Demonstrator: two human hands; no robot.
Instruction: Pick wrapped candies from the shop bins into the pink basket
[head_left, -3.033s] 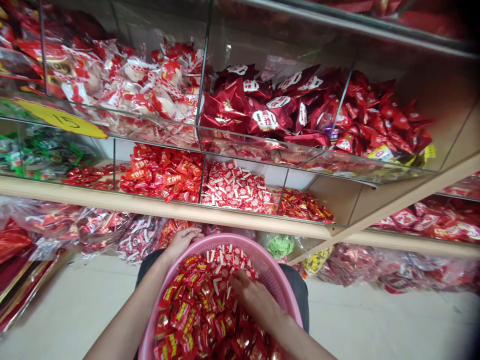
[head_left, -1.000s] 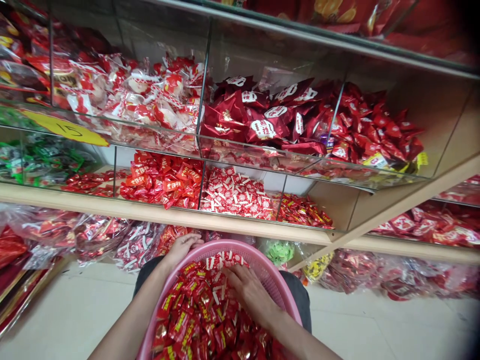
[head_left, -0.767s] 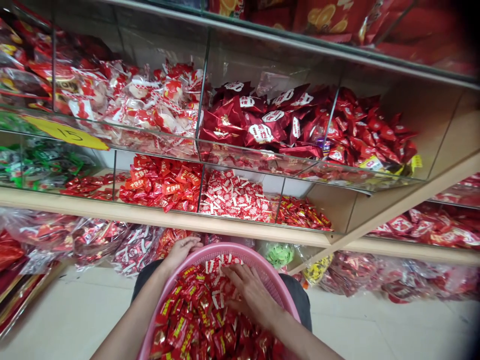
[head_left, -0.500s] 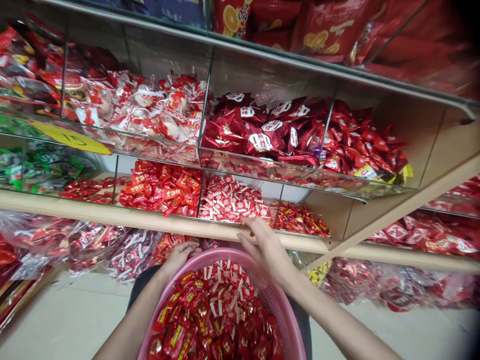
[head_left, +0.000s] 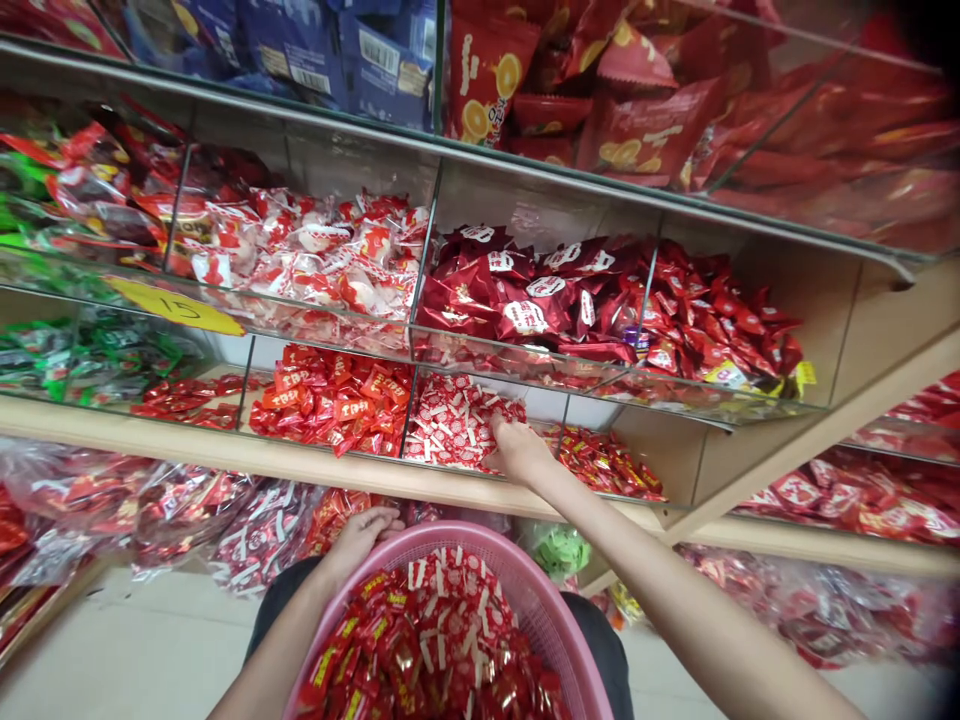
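A pink basket [head_left: 551,600] stands between my knees, with red candies and red-and-white candies inside. My left hand [head_left: 365,537] rests at its upper left rim, fingers bent over the edge; what the fingertips grip is partly hidden. Over the front of the lower shelf reaches my right hand [head_left: 516,450], its fingers down among the red-and-white candies [head_left: 454,420] of one compartment. The fingertips there are mostly hidden, and I cannot make out whether they hold a candy.
Orange-red candies [head_left: 334,400] fill the compartment to the left, small red-yellow ones [head_left: 607,460] the one to the right. Above are shelves of wrapped sweets and a yellow price tag [head_left: 176,305]. Bagged candies [head_left: 262,535] lie beneath the wooden shelf edge [head_left: 225,455].
My right hand has moved from above the basket's far rim forward into the red-and-white candies. My left hand stays at the rim. The shelves sit slightly lower in view.
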